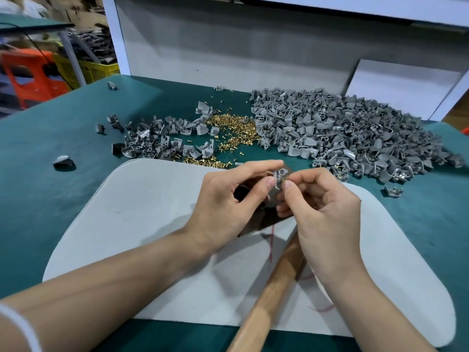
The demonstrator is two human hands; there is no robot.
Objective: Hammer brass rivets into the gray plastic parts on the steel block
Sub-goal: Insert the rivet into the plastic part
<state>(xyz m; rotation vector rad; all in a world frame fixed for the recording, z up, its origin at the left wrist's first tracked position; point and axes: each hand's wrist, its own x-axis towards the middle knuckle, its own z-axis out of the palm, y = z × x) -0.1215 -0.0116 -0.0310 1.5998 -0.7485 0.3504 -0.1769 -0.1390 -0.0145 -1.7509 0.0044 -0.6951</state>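
Note:
My left hand (pixel 228 199) pinches a small gray plastic part (pixel 279 177) between thumb and fingers above the dark steel block (pixel 264 219). My right hand (pixel 322 207) pinches a tiny brass rivet (pixel 283 179) against that part. Both hands hide most of the block. The wooden hammer handle (pixel 271 293) lies under my right wrist and points toward me; its head is hidden. A heap of loose brass rivets (pixel 233 133) sits on the green table beyond the hands. A large pile of gray parts (pixel 342 133) spreads to the right and a smaller pile (pixel 162 141) lies to the left.
A pale gray mat (pixel 142 212) covers the green table (pixel 38 194) under the block. A few stray gray parts (pixel 63 162) lie at the left, one (pixel 392 191) at the right. A white board (pixel 401 87) leans at the back right. An orange stool (pixel 33 74) stands off the table, far left.

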